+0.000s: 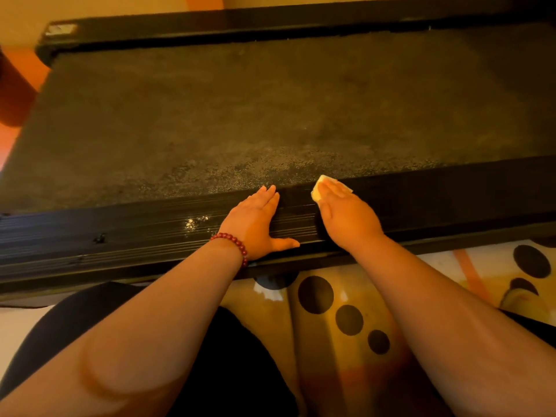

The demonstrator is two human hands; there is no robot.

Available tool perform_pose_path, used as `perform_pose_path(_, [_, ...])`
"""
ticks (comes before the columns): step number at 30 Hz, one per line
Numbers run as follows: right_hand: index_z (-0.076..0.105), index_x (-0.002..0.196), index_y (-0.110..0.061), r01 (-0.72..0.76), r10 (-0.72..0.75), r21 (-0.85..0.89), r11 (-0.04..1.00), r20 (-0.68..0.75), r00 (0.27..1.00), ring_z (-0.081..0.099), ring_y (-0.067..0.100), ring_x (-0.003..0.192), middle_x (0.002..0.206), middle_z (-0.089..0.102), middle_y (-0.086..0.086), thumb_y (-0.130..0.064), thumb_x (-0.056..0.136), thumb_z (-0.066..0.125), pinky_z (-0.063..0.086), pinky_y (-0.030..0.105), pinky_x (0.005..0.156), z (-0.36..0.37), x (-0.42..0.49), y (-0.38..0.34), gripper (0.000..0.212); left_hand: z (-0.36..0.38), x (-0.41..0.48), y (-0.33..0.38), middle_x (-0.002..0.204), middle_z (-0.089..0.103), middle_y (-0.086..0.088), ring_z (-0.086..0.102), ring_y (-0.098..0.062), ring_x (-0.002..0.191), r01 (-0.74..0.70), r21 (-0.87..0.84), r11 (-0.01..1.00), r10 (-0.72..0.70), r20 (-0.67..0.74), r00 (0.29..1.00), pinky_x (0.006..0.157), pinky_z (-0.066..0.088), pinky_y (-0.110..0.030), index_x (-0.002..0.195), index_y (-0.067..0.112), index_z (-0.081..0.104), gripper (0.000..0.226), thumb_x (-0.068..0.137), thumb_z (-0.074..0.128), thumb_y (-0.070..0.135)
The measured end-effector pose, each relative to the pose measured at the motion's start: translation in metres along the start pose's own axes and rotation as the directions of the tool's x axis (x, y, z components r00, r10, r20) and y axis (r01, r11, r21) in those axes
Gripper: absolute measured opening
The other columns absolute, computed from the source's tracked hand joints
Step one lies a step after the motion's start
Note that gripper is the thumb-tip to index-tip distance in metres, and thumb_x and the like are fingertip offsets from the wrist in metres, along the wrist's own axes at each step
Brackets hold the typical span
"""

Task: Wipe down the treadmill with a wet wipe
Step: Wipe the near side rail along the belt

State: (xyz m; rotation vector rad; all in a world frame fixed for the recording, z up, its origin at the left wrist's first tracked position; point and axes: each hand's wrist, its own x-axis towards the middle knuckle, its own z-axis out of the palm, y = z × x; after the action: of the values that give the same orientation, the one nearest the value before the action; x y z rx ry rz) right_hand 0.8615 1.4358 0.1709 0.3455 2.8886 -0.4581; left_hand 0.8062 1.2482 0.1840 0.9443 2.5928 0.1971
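Observation:
The black treadmill (270, 109) lies flat across the view, its dusty belt in the middle and a ribbed black side rail (120, 236) along the near edge. My left hand (255, 221) rests flat on that rail, fingers straight, a red bead bracelet on the wrist. Just to its right, my right hand (346, 212) presses a folded pale wet wipe (319, 188) onto the rail with straight fingers. Only the wipe's far edge shows past my fingertips.
White specks (192, 222) sit on the rail left of my left hand. A patterned floor mat with dark circles (349, 319) lies under the near edge. My dark-clothed knees (216, 356) are at the bottom. An orange-brown object (12, 91) stands at the left.

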Motion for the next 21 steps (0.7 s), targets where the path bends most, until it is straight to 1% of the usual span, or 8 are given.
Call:
perform_pose_path(2, [0.027,0.149,-0.019,-0.068,0.068,-0.012,0.998,-0.044,0.997,0.036,0.026,0.138,0.157,0.026,0.002,-0.029,0.104,0.022,0.038,0.041,0.103,0.001,0.000,-0.008,0.046,0.000,-0.001,-0.002,0.161,-0.002,0.003,-0.003,-0.013,0.147,-0.010,-0.007,1.000,0.010,0.004,1.000,0.117,0.004,-0.031,0.153,0.016,0.005,0.108,0.076,0.056,0.072])
perform_pose_path(7, [0.019,0.153,-0.018,0.301,-0.296,-0.042,0.953,0.091,0.951,0.016,0.014,0.147,0.161,0.015,-0.001,-0.028,0.105,0.024,0.023,0.034,0.114,0.006,-0.018,-0.025,0.050,-0.001,-0.007,-0.003,0.161,-0.001,0.003,-0.003,-0.012,0.147,-0.017,0.005,1.000,0.017,0.004,1.000,0.117,0.003,-0.029,0.153,0.015,0.005,0.105,0.078,0.055,0.070])
perform_pose_path(9, [0.021,0.153,-0.018,0.264,-0.260,-0.040,0.964,0.084,0.962,0.023,0.017,0.144,0.160,0.018,0.000,-0.028,0.105,0.025,0.026,0.034,0.112,0.002,-0.020,-0.011,0.049,-0.002,-0.009,-0.004,0.161,-0.002,0.002,-0.003,-0.012,0.147,-0.009,0.029,1.000,0.009,0.014,1.000,0.117,0.003,-0.030,0.153,0.015,0.005,0.105,0.079,0.053,0.070])
perform_pose_path(13, [0.035,0.143,-0.017,-0.007,0.006,-0.030,1.000,-0.028,1.000,0.047,0.027,0.128,0.151,0.036,0.006,-0.023,0.103,0.026,0.044,0.042,0.094,-0.002,-0.016,0.000,0.041,0.000,-0.012,-0.001,0.161,-0.003,0.001,-0.002,-0.014,0.147,0.028,0.057,0.998,-0.030,0.024,0.999,0.118,0.005,-0.032,0.153,0.014,0.004,0.103,0.080,0.050,0.071])
perform_pose_path(15, [0.037,0.140,-0.016,0.048,-0.048,-0.031,0.998,-0.020,0.999,0.049,0.026,0.124,0.148,0.039,0.007,-0.023,0.103,0.026,0.045,0.040,0.090,0.000,-0.023,-0.014,0.039,0.001,-0.014,0.002,0.161,-0.002,0.000,-0.002,-0.015,0.147,0.039,0.060,0.997,-0.041,0.020,0.999,0.118,0.006,-0.033,0.153,0.014,0.004,0.101,0.081,0.049,0.070])
perform_pose_path(18, [0.024,0.151,-0.016,0.263,-0.260,-0.030,0.964,0.080,0.962,0.026,0.018,0.143,0.159,0.021,0.002,-0.025,0.105,0.025,0.029,0.035,0.111,0.005,-0.040,-0.028,0.047,0.001,-0.016,0.005,0.161,-0.003,-0.001,-0.002,-0.016,0.147,0.054,0.072,0.996,-0.056,0.030,0.998,0.118,0.007,-0.033,0.153,0.014,0.004,0.098,0.084,0.048,0.068])
perform_pose_path(19, [0.021,0.153,-0.017,0.277,-0.273,-0.030,0.960,0.099,0.957,0.020,0.015,0.145,0.160,0.018,0.000,-0.025,0.105,0.025,0.024,0.033,0.113,0.003,-0.042,-0.023,0.048,0.000,-0.017,0.006,0.161,-0.003,-0.001,-0.002,-0.016,0.147,0.060,0.075,0.995,-0.062,0.035,0.997,0.118,0.007,-0.033,0.153,0.013,0.003,0.098,0.084,0.048,0.067])
perform_pose_path(21, [0.026,0.150,-0.016,0.179,-0.177,-0.008,0.984,0.077,0.981,0.034,0.022,0.139,0.157,0.028,0.005,-0.023,0.105,0.027,0.033,0.038,0.108,-0.003,-0.040,-0.009,0.046,-0.002,-0.017,0.007,0.161,-0.004,-0.001,-0.002,-0.016,0.147,0.065,0.074,0.995,-0.069,0.051,0.996,0.118,0.008,-0.035,0.153,0.013,0.003,0.098,0.084,0.048,0.067])
